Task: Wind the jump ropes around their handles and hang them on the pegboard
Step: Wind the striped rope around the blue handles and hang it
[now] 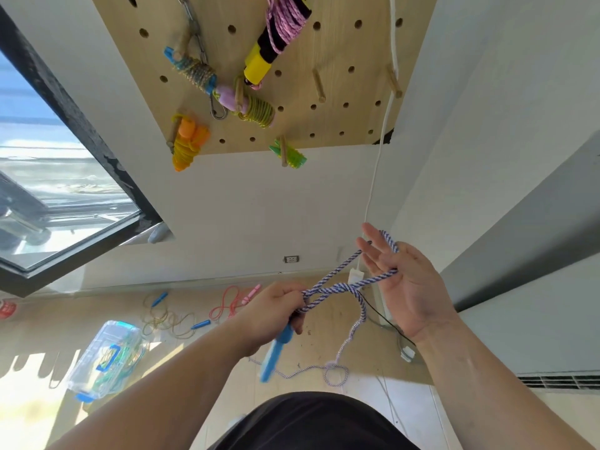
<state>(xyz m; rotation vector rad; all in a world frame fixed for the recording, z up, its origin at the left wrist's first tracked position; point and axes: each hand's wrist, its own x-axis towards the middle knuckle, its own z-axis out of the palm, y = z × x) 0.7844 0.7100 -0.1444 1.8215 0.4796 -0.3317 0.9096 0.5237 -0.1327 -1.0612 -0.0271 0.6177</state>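
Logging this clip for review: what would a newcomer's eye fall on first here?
Centre frame, the striped blue-and-white jump rope stretches from the left-hand grip, closed round its blue handle, to a loop over the open right-hand grip. Above, the wooden pegboard holds several wound ropes; at lower left sits a clear plastic box.

Floor (97,306): clear plastic box (107,358) at left; blue-handled yellowish rope (165,323); pink-handled red rope (227,303) just beside it.
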